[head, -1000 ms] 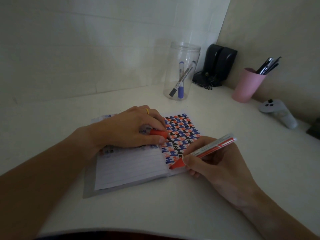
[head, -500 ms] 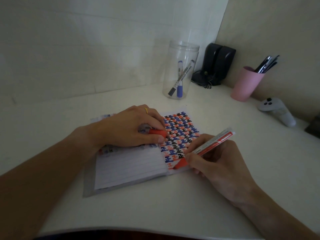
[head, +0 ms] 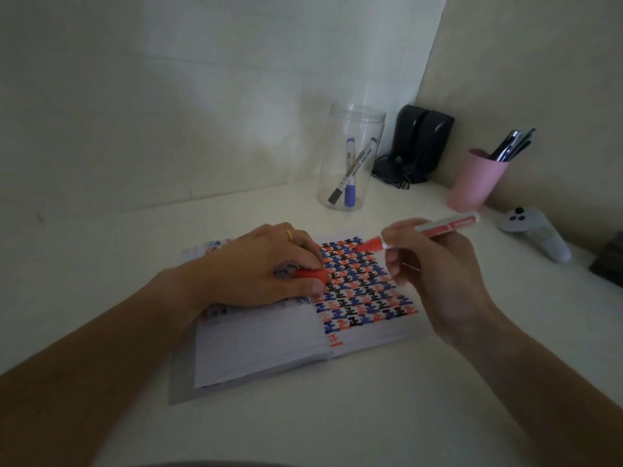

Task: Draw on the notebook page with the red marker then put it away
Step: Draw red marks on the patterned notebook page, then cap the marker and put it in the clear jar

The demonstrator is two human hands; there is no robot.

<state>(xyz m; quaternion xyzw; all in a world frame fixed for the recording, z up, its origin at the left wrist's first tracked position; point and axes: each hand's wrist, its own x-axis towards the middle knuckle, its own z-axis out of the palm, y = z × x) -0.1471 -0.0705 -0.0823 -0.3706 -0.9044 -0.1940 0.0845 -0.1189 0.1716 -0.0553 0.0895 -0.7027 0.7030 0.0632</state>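
A white desk (head: 337, 426) meets pale walls in the far right corner. The left hand (head: 266, 274) pinches the red cap (head: 312, 275) on the open notebook (head: 269, 342). The right hand (head: 435, 274) pinches the red marker (head: 435, 232) above the page; the near desk lies bare.

Dim, soft light; wide-angle bending at edges, moving marker slightly blurred.

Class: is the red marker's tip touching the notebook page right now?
Apart. The head view shows the right hand holding the red marker lifted, tip in the air above the notebook page.
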